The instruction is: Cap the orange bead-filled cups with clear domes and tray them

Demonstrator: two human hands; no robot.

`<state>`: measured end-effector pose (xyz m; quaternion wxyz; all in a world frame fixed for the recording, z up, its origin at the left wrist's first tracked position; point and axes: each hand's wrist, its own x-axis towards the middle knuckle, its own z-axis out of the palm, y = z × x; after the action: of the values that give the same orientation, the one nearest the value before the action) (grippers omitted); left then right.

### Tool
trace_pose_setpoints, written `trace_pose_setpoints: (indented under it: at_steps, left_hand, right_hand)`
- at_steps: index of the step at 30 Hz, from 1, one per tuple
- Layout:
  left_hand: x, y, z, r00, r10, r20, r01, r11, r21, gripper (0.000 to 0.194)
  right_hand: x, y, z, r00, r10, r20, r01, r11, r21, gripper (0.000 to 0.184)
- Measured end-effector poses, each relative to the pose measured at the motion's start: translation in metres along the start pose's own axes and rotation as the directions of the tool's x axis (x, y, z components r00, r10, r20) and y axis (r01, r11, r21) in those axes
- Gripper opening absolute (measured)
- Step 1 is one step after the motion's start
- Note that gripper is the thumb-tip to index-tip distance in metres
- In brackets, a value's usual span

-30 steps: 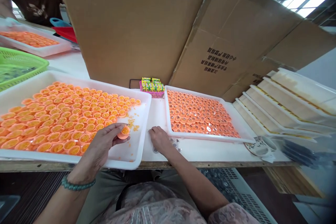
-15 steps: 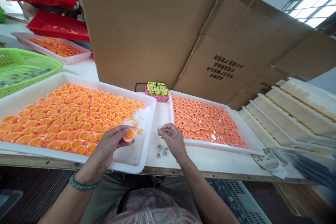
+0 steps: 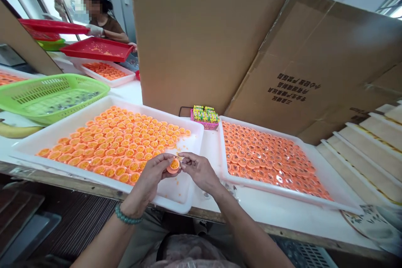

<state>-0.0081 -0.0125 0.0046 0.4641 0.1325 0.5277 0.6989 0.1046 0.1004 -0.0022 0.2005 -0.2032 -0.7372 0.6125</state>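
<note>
My left hand pinches a small orange cup filled with yellow-orange bits, above the near right corner of a white tray. Many similar filled cups sit in rows in that tray. Right against the cup is my right hand, its thumb and fingertips closed on a small clear piece that is mostly hidden. Loose clear pieces with dark centres lie on the table, partly covered by my right wrist. To the right, a second white tray holds orange cups with shiny clear, dark-centred tops.
Behind the trays stands a tall cardboard sheet. A pink basket of yellow-green packets sits between the trays. At left are a green basket and a banana. A co-worker handles red trays. Stacked trays stand right.
My right hand has moved left from above the loose clear pieces to the cup in my left hand. The view has swung left, showing more of the co-worker.
</note>
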Motion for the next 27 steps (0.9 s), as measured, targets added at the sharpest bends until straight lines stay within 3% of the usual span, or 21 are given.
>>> trace_pose_setpoints:
  at_steps: [2, 5, 10, 14, 19, 23, 27]
  left_hand:
    - [0.0009, 0.0000, 0.0001, 1.000, -0.013, 0.002, 0.013, 1.000, -0.007, 0.025]
    - [0.0020, -0.0003, -0.0004, 1.000, -0.016, -0.006, 0.015, 0.999, -0.038, 0.025]
    - [0.0018, 0.0005, 0.0006, 0.996, 0.000, -0.090, -0.010, 0.994, -0.107, 0.023]
    - [0.0020, 0.0010, 0.0014, 0.997, 0.004, -0.077, -0.014, 0.992, -0.126, 0.024]
    - [0.0023, 0.0010, -0.0004, 0.998, -0.036, -0.059, 0.027, 0.990, -0.135, 0.025]
    - [0.0023, -0.0001, -0.0027, 0.999, -0.043, -0.022, 0.039, 0.990, -0.132, 0.028]
    - [0.0030, -0.0024, -0.0039, 1.000, -0.023, 0.012, 0.024, 0.993, -0.118, 0.028]
  right_hand:
    - [-0.0019, -0.0016, -0.0045, 1.000, 0.003, -0.018, -0.005, 0.995, -0.102, 0.019]
    - [-0.0031, -0.0012, -0.0089, 0.999, 0.012, -0.049, -0.016, 0.996, -0.084, 0.015]
    - [-0.0014, 0.0017, -0.0098, 0.992, 0.109, -0.059, -0.094, 0.972, 0.214, 0.030]
    - [-0.0015, -0.0001, -0.0089, 0.990, 0.123, -0.065, -0.089, 0.918, 0.385, 0.025]
    - [-0.0026, 0.0027, -0.0087, 0.991, 0.040, -0.126, 0.007, 0.934, 0.356, 0.017]
    - [-0.0008, 0.0046, -0.0072, 0.989, 0.056, -0.140, -0.006, 0.942, 0.337, 0.025]
    - [0.0026, 0.0010, -0.0046, 0.988, 0.056, -0.146, -0.009, 0.953, 0.301, 0.019]
